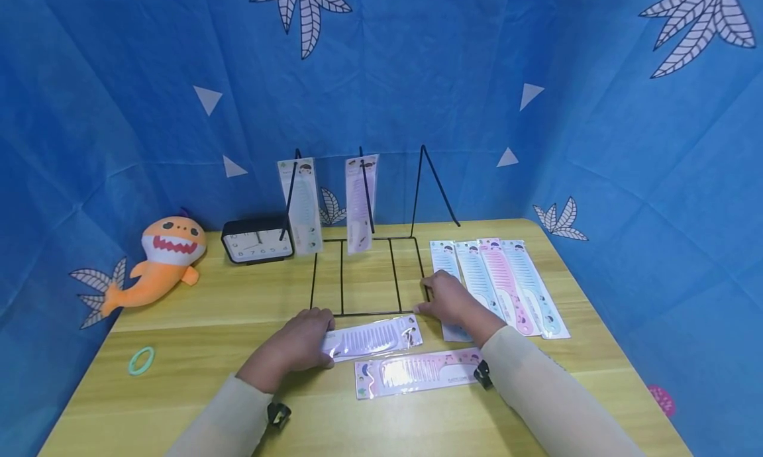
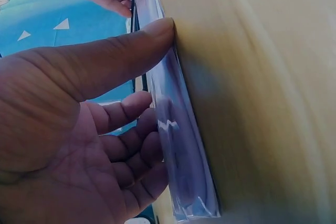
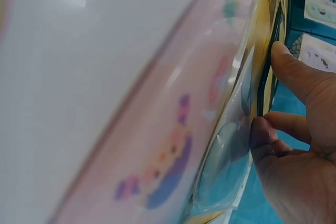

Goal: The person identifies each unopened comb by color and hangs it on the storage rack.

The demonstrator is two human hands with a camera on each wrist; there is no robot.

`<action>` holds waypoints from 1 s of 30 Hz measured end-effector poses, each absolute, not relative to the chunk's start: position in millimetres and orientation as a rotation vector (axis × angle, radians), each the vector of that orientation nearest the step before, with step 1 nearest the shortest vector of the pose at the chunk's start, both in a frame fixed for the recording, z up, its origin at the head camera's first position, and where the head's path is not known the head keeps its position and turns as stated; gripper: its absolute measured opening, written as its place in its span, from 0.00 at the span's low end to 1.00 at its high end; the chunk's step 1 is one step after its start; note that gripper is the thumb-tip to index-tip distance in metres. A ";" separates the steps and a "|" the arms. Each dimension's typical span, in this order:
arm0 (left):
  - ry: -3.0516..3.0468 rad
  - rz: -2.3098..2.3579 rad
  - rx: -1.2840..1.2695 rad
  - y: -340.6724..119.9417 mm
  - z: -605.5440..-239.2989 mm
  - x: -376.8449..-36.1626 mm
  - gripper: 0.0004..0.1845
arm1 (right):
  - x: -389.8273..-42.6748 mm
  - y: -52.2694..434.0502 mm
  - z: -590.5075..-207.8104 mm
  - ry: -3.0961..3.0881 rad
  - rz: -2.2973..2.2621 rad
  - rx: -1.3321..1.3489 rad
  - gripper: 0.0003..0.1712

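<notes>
Lilac, flat, plastic-wrapped comb point(image 1: 372, 338), lower centre of the frame, looks light, stiff and slippery, edges your best hold: left hand point(image 1: 297, 342) pinching its end, right hand point(image 1: 450, 299) pinching the black rectangular wire rack point(image 1: 400, 312).

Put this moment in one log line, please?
left hand: holds purple comb pack; right hand: touches black rack; hanging there: two comb packs

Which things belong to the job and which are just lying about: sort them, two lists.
Likely the job:
- wire rack, touched by the right hand
- two hung comb packs
- lilac comb pack, held by the left hand
- pink comb pack
- four comb packs, right

Seemingly lying about:
- shark plush
- clock
- green ring
</notes>
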State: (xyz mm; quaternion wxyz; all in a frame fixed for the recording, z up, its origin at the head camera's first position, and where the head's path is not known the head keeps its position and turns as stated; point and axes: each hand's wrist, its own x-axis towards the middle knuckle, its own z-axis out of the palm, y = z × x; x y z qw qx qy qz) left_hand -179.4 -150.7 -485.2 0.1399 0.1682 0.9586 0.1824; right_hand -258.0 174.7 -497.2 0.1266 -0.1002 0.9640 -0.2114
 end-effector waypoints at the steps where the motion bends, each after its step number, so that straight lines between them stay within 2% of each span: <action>1: 2.767 0.526 0.488 -150.7 -485.1 -179.3 0.30 | -258.0 174.7 -497.2 2.807 -0.616 -0.294 0.44; 8: 2.783 0.484 0.524 -150.5 -482.4 -178.1 0.27 | -258.2 174.5 -499.6 2.806 -0.595 -0.297 0.43; 14: 2.836 0.506 0.477 -151.2 -470.1 -175.8 0.10 | -258.7 174.0 -498.7 2.803 -0.598 -0.280 0.44; 16: 2.853 0.506 0.479 -151.3 -465.3 -174.9 0.07 | -258.6 174.3 -497.9 2.801 -0.610 -0.275 0.44; 24: 2.940 0.460 0.571 -152.4 -456.8 -173.6 0.12 | -259.6 174.3 -499.4 2.805 -0.597 -0.288 0.43; 30: 2.977 0.717 0.639 -155.0 -456.6 -179.5 0.12 | -259.0 175.8 -500.9 2.812 -0.613 -0.307 0.36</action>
